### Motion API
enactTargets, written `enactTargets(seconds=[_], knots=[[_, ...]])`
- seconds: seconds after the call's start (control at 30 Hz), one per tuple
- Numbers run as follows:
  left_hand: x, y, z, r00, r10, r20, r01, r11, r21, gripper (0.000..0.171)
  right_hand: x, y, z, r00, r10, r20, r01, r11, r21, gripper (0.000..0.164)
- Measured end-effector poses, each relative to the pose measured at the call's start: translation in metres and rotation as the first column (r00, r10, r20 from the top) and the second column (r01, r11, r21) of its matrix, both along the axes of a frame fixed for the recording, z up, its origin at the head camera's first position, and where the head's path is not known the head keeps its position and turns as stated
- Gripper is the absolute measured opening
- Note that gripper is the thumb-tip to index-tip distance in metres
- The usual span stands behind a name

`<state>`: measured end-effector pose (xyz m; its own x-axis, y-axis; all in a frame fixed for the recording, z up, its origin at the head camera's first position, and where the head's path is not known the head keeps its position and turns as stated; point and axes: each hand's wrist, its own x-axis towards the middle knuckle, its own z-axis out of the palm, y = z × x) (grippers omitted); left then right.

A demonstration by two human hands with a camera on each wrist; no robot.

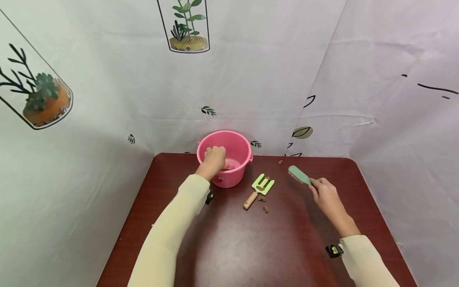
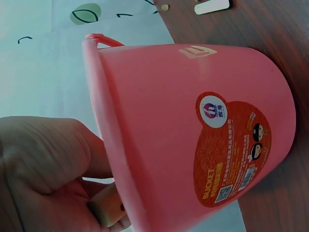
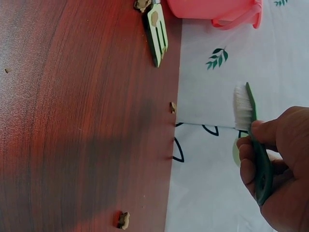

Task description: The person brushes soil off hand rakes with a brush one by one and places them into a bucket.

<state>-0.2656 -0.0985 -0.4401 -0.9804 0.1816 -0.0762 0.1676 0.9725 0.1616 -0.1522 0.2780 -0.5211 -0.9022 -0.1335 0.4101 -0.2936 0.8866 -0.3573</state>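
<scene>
Green brush in the right hand, wooden handle in the left hand

From my end I see the right fingers curled round the brush's handle, thumb laid along it. The brush's head reaches out ahead and to the left of those fingers, held above the surface, and my right wrist view shows its white bristles.

The left fingers are folded round the wooden handle at the mouth of the pink bucket; I cannot tell what is on the handle's far end. The bucket stands upright below these fingers, and in my left wrist view its rim passes in front of the handle. A red label shows on its wall.

Between the two hands, nearer the person than the left fingers, a yellow-green hand fork lies flat, tines pointing away. Brown bits lie on and beside it, and another brown piece rests ahead and to the left of the right fingers, near the far edge.

Pale sleeves cover the arms. Beyond both sets of fingers I see a white plant-print sheet.
</scene>
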Motion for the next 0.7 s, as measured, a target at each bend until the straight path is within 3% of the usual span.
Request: enactTargets(seconds=[0.13,0.3,0.57,0.7], knots=[[-0.0052,-0.0006,-0.0063,0.999,-0.004,0.032,0.004,1.0,-0.002,0.05,0.0,-0.0005,0.0006,1.0,0.004,-0.016,-0.004,1.0,0.001,0.026],[-0.0049,0.0015,-0.0089,0.998,0.003,0.07,-0.004,1.0,0.009,0.046,0.0001,0.0002,0.0003,1.0,0.005,-0.012,-0.005,1.0,-0.001,0.026],[-0.007,0.0062,-0.0127,0.997,-0.005,0.08,0.004,1.0,0.004,0.019,-0.0005,0.0022,-0.0006,1.0,0.008,0.004,-0.008,1.0,-0.002,0.027],[-0.0084,0.0074,-0.0136,0.995,0.004,0.097,-0.004,1.0,0.003,0.013,-0.0013,0.0035,-0.0012,1.0,0.014,-0.007,-0.014,1.0,-0.001,0.027]])
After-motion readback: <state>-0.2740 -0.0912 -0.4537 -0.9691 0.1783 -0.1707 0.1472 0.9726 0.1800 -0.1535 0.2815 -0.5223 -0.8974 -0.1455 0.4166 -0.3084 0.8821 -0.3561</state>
